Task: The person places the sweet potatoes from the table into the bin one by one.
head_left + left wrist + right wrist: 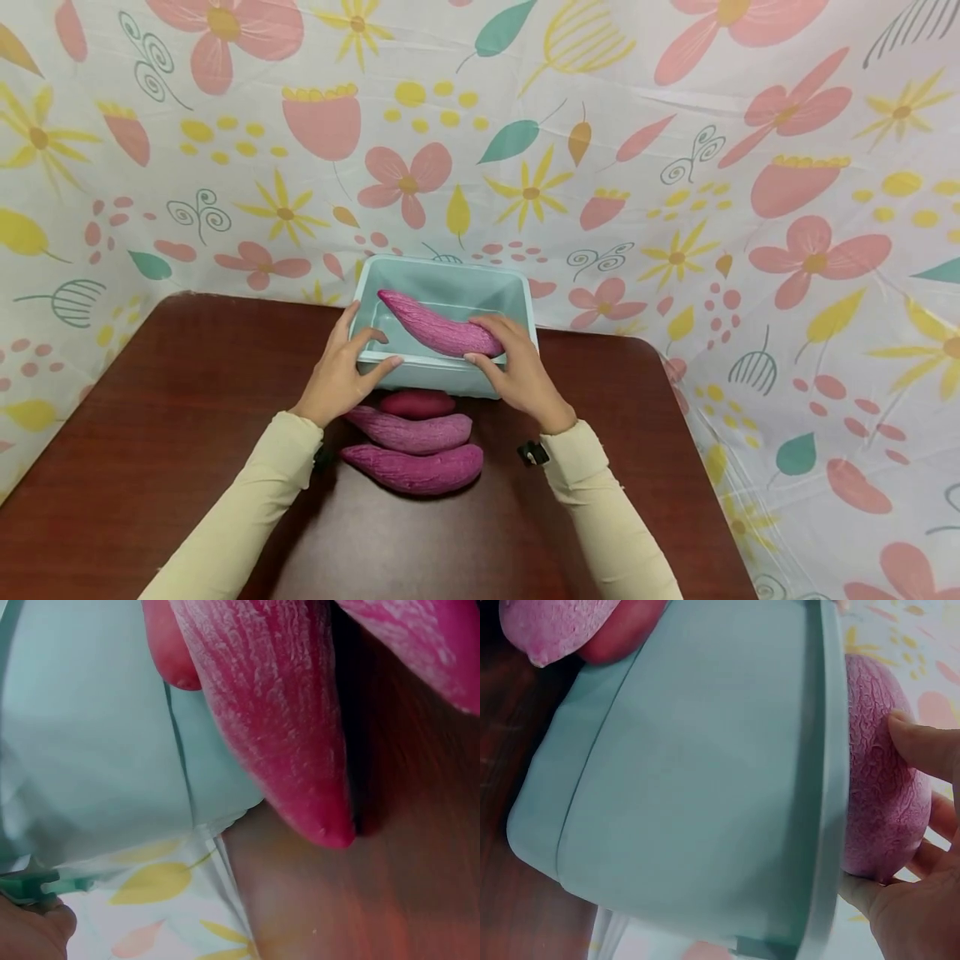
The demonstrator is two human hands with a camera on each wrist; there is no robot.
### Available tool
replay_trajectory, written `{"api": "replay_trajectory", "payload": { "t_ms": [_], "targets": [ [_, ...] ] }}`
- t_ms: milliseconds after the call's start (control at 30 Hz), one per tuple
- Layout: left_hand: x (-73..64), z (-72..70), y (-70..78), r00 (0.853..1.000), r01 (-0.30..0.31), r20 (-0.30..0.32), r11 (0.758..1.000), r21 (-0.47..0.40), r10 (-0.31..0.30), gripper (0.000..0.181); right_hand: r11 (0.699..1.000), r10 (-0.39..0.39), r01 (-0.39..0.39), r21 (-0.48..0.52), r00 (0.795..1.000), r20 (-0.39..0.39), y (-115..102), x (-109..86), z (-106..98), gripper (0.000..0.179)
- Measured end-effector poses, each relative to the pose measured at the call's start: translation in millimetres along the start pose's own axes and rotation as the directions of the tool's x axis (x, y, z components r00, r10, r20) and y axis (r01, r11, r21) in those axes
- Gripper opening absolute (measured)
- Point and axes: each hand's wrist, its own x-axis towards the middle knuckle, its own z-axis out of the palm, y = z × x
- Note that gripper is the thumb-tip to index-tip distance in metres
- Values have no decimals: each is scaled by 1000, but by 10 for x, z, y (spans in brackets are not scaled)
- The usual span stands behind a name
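My right hand [521,375] grips a long purple sweet potato [431,323] by its thick end, thumb on the near side and fingers behind. The sweet potato lies slantwise over the opening of a pale teal plastic bin [442,372], its thin tip pointing to the far left. At the bin's near left corner, my left hand [341,367] holds the rim, thumb at the front edge and index finger reaching inside. In the right wrist view, the gripped sweet potato [881,772] shows above the rim, its surface wrinkled.
In front of the bin lie a smooth dark red sweet potato [417,404], a lighter purple one [420,433] and a deeper purple one [420,471], in a stack of rows on the brown table [195,400]. A flower-patterned cloth [405,183] hangs behind the table.
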Motion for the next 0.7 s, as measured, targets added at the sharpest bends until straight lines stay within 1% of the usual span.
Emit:
{"api": "replay_trajectory", "payload": {
  "t_ms": [167,300,433,567,700],
  "targets": [
    [22,-44,15,1000,-29,2,996,83,29,39,999,39,-39,-4,999,27,47,72,40,48],
    [66,-69,15,999,-38,-11,993,113,40,42,999,44,-44,1,998,33,103,97,99,48],
    [95,-74,21,1000,-17,0,993,114,17,44,999,45,-46,19,998,52,154,102,137,48],
    [104,-53,18,1000,24,10,993,112,-25,46,998,52,-54,22,997,62,179,112,137,49],
    [102,-40,19,998,56,23,992,114,-59,48,995,87,-91,47,993,73,158,98,117,56]
  ]
}}
